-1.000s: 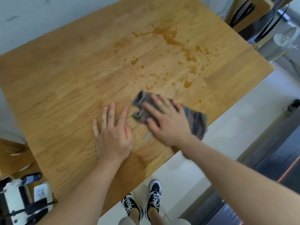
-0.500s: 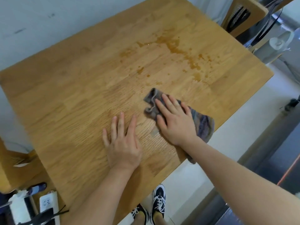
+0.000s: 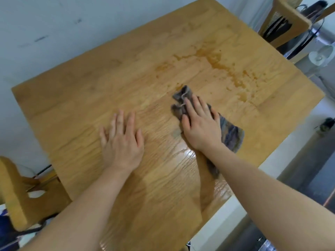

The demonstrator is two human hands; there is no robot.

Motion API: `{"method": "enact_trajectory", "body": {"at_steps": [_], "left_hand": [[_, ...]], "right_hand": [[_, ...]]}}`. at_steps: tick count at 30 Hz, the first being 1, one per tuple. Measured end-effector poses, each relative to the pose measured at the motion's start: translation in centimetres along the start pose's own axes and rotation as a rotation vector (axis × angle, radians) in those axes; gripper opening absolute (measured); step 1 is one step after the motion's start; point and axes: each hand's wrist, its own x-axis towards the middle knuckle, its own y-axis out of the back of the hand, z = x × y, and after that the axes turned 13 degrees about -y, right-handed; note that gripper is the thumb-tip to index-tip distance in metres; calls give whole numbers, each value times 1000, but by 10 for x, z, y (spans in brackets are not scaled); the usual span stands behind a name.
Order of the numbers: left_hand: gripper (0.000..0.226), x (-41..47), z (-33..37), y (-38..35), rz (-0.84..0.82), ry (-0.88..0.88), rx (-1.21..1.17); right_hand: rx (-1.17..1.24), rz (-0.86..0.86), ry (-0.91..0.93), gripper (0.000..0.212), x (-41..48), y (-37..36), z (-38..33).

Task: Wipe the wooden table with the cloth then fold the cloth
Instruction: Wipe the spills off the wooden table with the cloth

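The left hand lies flat on the surface, near its middle. The right hand lies to its right, apart from it, on top of the cloth. The cloth sticks out beyond the fingertips on the far side and past the hand's right side, toward the surface's right edge. Spilled drops lie on the surface behind the cloth, toward the far right corner. 1 chair stands past that corner; another chair stands at the near left, below the wall.
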Motion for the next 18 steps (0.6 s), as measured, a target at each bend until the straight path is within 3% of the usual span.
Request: {"method": "enact_trajectory", "body": {"at_steps": [2, 4, 9, 11, 15, 17, 18], "left_hand": [[56, 1, -1, -2, 12, -17, -10], [55, 6, -4, -3, 66, -9, -37], [52, 0, -5, -5, 274, 32, -199], [50, -1, -6, -5, 246, 19, -140], [51, 3, -7, -6, 158, 11, -71], [52, 4, -8, -6, 141, 8, -56], [51, 4, -8, -5, 142, 8, -52]], "right_hand": [[9, 17, -196, 58, 21, 4, 2], [7, 38, -211, 58, 13, -4, -30], [29, -48, 280, 52, -55, -28, -101], [6, -39, 324, 53, -28, -20, -84], [6, 6, -91, 59, 51, -1, -50], [8, 20, -154, 59, 55, -3, -64], [12, 21, -99, 58, 46, -6, -79]]}}
